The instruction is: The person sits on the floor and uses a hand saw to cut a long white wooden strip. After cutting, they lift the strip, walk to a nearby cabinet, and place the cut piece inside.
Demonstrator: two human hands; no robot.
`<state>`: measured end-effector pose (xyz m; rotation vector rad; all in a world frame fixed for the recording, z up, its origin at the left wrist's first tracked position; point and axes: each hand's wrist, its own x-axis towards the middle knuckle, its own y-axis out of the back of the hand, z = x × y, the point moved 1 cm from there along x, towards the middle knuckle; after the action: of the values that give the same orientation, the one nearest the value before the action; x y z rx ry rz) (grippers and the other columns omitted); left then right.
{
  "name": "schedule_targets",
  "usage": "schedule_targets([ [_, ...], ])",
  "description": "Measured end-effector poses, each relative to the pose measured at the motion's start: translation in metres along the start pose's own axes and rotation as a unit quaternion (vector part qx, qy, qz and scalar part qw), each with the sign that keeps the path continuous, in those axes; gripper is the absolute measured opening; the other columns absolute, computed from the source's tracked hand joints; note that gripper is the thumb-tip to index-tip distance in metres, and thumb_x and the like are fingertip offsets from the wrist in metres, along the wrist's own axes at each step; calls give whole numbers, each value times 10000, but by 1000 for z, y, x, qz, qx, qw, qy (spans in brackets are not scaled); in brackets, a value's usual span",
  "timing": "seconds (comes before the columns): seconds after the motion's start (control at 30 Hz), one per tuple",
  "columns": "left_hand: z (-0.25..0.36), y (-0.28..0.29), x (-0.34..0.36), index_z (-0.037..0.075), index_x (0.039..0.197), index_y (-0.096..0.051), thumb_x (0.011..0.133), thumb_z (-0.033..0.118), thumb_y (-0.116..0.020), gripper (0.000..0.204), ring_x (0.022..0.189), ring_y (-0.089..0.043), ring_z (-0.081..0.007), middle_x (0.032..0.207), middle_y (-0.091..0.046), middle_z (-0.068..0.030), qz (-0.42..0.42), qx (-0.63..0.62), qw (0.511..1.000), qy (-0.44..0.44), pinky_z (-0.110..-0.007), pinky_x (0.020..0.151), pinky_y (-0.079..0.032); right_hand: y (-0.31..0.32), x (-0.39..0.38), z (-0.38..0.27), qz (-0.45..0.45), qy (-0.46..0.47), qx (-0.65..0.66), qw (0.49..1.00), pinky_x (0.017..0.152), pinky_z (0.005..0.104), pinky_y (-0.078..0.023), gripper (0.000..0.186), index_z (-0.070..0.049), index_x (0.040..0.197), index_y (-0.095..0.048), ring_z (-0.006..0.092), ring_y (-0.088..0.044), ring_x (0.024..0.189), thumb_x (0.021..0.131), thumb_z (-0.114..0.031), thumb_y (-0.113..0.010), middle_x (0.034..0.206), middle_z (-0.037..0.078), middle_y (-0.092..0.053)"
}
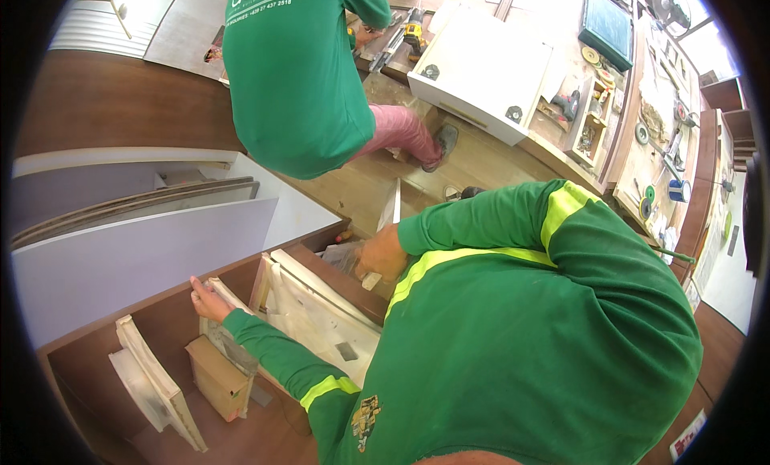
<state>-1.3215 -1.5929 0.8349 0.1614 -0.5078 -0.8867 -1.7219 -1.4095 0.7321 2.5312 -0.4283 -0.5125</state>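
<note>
My left hand [210, 302] is over a brown wooden carcass [172, 301], its fingers partly stretched out and nothing visible in them. Close by it is the pale top edge of an upright board [228, 293]. My right hand [382, 253] is closed at the far end of the carcass, beside crumpled clear plastic [343, 258]; what it holds, if anything, is hidden. Between my hands stands a white drawer-like frame [313, 305] with plastic film on it. Nearer me in the carcass are a cardboard box [218, 373] and a pale upright panel [159, 385].
A co-worker in a green shirt [297, 80] leans over a bench ahead. A white cabinet [485, 72] stands there beside a yellow power tool [413, 32]. Further right, a workbench [634, 184] bears tools. At left, a white open box [144, 260] holds long boards.
</note>
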Motion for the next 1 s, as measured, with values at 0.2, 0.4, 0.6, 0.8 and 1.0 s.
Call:
schedule_targets([
  [0.2, -10, 4, 4, 18, 738, -592, 988, 415, -750, 495, 706, -476, -124, 749, -532, -11, -8, -14, 1000, 3, -323, 645, -419, -4, -5, 5, 54, 13, -5, 998, 917, 554, -550, 571, -153, 1373, -646, 422, -672, 1121, 814, -238, -727, 1218, 201, -660],
  [0.4, 0, -1, -2, 23, 717, -573, 987, 422, -744, 512, 702, -469, -128, 744, -529, -5, -4, 30, 1000, -7, -330, 656, -416, 0, -8, 8, 75, 14, 0, 997, 921, 535, -545, 558, -125, 1342, -667, 409, -686, 1098, 800, -246, -729, 1153, 198, -713],
  [0.6, 3, -3, -7, 0, 718, -578, 988, 448, -729, 545, 705, -477, -136, 735, -551, -19, -15, 66, 998, -5, -334, 658, -421, -3, -10, 9, 81, 18, 8, 997, 933, 537, -538, 562, -130, 1340, -668, 409, -676, 1121, 794, -247, -730, 1168, 199, -704],
  [0.8, 10, -4, -13, -45, 862, -667, 967, 432, -753, 496, 771, -569, -172, 830, -636, -67, -2, 46, 999, 2, -353, 744, -512, 6, -19, 0, 62, 0, 20, 998, 964, 549, -533, 592, -175, 1388, -650, 418, -650, 1184, 806, -243, -732, 1335, 202, -619],
  [1.0, -3, 4, 3, -39, 854, -673, 971, 429, -751, 488, 764, -571, -163, 834, -652, -63, -8, 136, 991, 16, -351, 734, -513, 13, -19, -2, 52, -6, 22, 998, 985, 550, -533, 635, -195, 1447, -604, 431, -646, 1206, 832, -264, -750, 1335, 220, -586],
])
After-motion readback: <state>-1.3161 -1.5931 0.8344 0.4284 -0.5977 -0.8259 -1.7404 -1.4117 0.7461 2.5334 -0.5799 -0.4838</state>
